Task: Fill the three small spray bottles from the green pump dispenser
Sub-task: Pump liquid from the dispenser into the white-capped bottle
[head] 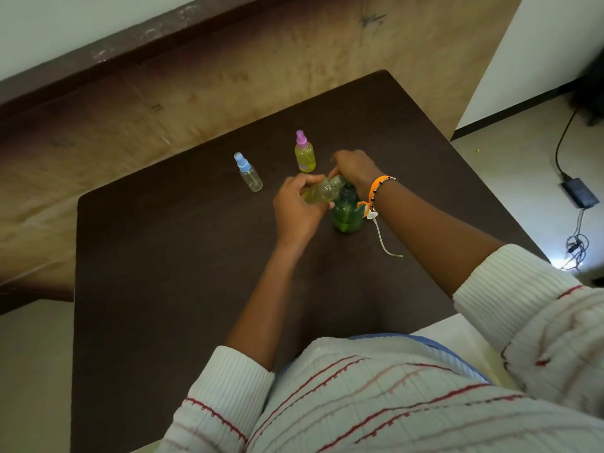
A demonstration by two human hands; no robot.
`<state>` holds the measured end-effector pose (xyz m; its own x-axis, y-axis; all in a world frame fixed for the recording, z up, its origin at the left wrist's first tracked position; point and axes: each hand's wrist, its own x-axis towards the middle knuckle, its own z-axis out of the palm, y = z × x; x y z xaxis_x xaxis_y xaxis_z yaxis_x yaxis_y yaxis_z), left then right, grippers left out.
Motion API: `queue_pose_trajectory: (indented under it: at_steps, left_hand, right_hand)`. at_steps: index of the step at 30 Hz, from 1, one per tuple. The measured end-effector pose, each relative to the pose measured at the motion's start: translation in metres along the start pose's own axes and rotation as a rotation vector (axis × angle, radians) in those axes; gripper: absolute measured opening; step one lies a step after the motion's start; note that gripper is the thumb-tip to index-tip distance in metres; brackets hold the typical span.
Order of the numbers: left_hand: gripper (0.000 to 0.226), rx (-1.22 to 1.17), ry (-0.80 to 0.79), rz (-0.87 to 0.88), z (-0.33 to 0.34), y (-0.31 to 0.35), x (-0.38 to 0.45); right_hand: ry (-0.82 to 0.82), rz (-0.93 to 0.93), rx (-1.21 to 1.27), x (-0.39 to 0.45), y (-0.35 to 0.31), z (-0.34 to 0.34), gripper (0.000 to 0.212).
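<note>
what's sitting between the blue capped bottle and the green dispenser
Nothing visible on the table itself; only the left hand, holding a tilted small bottle at the green dispenser, lies between it and the blue-capped bottle.

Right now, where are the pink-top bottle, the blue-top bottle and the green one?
Pink-top bottle (305,157): head view, yellow body.
Blue-top bottle (252,178): head view, clear body.
Green dispenser (347,215): head view, lower body.

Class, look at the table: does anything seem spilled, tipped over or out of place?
No spill shows. One oddity: a loose spray head with its dip tube lies on the table beside the green pump dispenser, under the right wrist.
</note>
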<state>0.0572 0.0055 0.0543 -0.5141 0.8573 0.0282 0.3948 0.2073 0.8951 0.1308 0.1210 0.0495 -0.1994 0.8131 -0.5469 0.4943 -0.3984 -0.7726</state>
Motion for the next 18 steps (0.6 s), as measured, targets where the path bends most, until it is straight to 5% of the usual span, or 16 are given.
queue_pose_trajectory:
  at_steps: [9,18]
  left_hand:
    - [0.045,0.009,0.009,-0.005,-0.002,0.002,0.000]
    - [0.045,0.026,0.008,-0.022,-0.002,0.002,-0.002]
  right_hand:
    - [-0.125,0.067,0.125,0.003,0.000,-0.010,0.047]
    - [0.204,-0.032,-0.054,-0.004,0.011,0.002,0.051]
